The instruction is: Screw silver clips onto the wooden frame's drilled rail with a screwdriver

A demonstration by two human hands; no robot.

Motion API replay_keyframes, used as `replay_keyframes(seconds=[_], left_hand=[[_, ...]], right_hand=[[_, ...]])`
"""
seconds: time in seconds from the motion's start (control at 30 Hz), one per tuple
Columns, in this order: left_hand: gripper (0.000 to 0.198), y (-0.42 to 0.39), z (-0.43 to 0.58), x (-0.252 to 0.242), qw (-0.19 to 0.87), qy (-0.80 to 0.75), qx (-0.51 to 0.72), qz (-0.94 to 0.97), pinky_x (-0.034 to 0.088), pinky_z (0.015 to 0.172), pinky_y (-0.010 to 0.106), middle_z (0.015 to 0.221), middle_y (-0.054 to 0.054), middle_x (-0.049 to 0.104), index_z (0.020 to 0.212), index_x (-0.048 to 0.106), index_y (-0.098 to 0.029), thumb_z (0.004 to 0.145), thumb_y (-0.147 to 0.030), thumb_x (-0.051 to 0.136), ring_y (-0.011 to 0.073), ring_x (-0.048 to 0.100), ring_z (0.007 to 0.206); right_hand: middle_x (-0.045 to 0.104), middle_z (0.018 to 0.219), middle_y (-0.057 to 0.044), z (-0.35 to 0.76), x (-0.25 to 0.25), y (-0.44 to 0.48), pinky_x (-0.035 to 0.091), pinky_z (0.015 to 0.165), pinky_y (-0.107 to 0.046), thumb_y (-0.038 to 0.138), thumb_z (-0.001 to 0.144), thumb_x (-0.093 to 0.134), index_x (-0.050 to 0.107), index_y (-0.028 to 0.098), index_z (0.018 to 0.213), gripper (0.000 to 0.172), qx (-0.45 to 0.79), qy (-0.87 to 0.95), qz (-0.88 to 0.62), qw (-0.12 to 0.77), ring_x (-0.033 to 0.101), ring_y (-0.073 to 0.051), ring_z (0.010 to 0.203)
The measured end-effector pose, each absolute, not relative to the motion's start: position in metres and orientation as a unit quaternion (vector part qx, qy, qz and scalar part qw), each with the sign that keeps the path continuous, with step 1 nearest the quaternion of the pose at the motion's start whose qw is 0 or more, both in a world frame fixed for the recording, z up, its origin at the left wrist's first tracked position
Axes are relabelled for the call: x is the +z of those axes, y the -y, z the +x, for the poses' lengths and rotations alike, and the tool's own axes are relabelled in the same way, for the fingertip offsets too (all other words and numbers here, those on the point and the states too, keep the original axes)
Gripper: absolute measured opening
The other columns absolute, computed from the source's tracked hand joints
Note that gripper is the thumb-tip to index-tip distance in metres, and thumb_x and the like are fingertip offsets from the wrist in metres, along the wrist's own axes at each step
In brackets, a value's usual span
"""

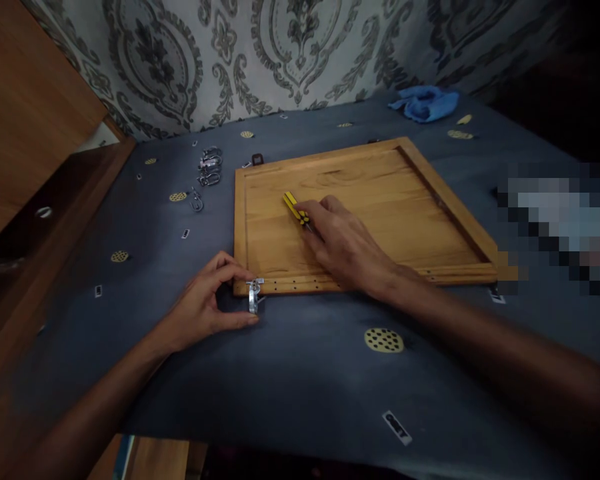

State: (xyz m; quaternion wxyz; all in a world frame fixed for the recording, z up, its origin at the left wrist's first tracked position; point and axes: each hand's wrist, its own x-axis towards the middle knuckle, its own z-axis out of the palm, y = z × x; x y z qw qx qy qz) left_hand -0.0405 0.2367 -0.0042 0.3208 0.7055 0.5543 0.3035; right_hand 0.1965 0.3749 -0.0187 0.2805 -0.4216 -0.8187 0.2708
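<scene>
A framed wooden panel [360,207] lies flat on the dark grey patterned cloth, a row of small dark holes along its near edge. At its near left corner, my left hand [215,293] grips a silver metal hook [253,297] between thumb and fingers, its flat top against the frame. My right hand [345,243] is over the panel's middle, fingers closed round a screwdriver [295,208] with a yellow and black handle. The handle points up and left, and part of the thin shaft shows below the fingers.
Several similar metal hooks [210,167] lie in a cluster left of the panel, with a single hook [196,200] nearer. A dark square fitting [257,159] shows at the panel's far edge. A crumpled blue cloth [425,103] lies at the back right. Wooden furniture [35,120] borders the left.
</scene>
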Motion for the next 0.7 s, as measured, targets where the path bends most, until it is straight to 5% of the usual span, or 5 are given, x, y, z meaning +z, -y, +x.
replay_keyframes(seconds=[0.2,0.37,0.57,0.7], left_hand=[[0.042,-0.237,-0.04,-0.004,0.321,-0.558,0.3,0.704,0.049,0.083,0.034,0.103,0.002,0.056,0.11,0.071,-0.025,0.075,-0.034,0.09,0.0205,0.056,0.095],[0.04,-0.237,-0.04,-0.003,0.325,-0.55,0.302,0.708,0.046,0.084,0.033,0.102,0.001,0.055,0.111,0.07,-0.024,0.077,-0.033,0.089,0.0194,0.055,0.093],[0.039,-0.237,-0.041,-0.002,0.33,-0.553,0.286,0.71,0.047,0.084,0.034,0.104,0.003,0.055,0.112,0.07,-0.024,0.079,-0.036,0.087,0.0214,0.057,0.097],[0.041,-0.238,-0.042,-0.003,0.329,-0.551,0.285,0.712,0.047,0.083,0.034,0.104,0.002,0.055,0.113,0.07,-0.026,0.078,-0.038,0.088,0.0214,0.057,0.096]], right_hand=[[0.066,0.092,-0.006,0.198,-0.005,-0.378,0.054,0.057,-0.025,0.02,0.089,0.062,0.061,0.016,0.131,0.042,0.488,0.713,-0.376,0.337,0.063,-0.014,0.072],[0.064,0.087,-0.001,0.189,0.016,-0.358,0.055,0.057,-0.014,0.006,0.082,0.067,0.071,0.019,0.105,0.027,0.799,0.404,-0.254,0.365,0.062,-0.007,0.072],[0.071,0.113,-0.001,0.199,0.032,-0.355,0.059,0.071,-0.015,0.008,0.096,0.044,0.071,0.021,0.113,0.035,0.738,0.49,-0.287,0.365,0.071,-0.01,0.108],[0.075,0.1,0.002,0.202,0.034,-0.359,0.065,0.089,-0.031,0.014,0.091,0.065,0.063,0.027,0.121,0.033,0.722,0.514,-0.255,0.387,0.076,-0.015,0.103]])
